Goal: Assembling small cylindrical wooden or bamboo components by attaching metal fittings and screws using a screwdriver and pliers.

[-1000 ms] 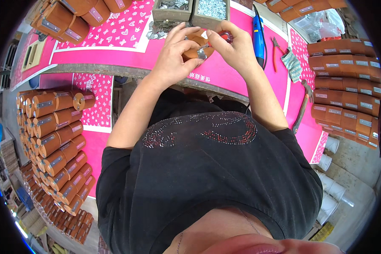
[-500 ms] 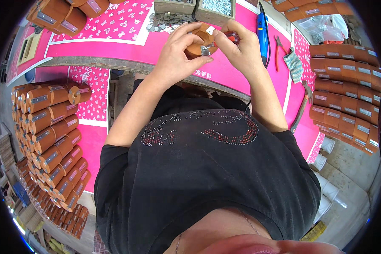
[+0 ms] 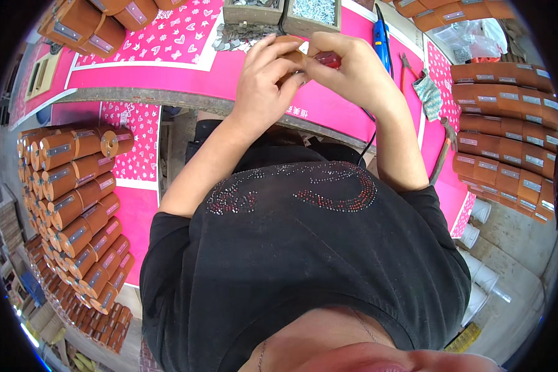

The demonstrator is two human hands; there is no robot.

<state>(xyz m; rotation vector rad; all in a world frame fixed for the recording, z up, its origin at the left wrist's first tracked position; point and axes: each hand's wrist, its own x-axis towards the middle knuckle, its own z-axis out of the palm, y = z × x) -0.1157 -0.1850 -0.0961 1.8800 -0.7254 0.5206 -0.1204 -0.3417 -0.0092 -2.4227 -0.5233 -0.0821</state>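
Note:
Above the bench's near edge, my left hand (image 3: 268,82) is wrapped round a brown-orange wooden cylinder block (image 3: 296,57), its fingers curled over the far side and the thumb near the front. My right hand (image 3: 352,67) is closed on a red-handled screwdriver (image 3: 328,59) and sits right against the block's right side. The tool's tip and most of the block are hidden behind my fingers.
Loose metal plates (image 3: 239,38) lie behind my left hand. Beyond them stand a wooden tray of screws (image 3: 315,12) and another tray (image 3: 253,11). A blue corded tool (image 3: 381,40), red-handled pliers (image 3: 404,71) and a hammer (image 3: 441,158) lie right. Finished-looking blocks (image 3: 74,204) are stacked left.
My right hand has come in against the block and its forearm has swung outward to the right. The block has turned, so its hole and metal plate no longer show.

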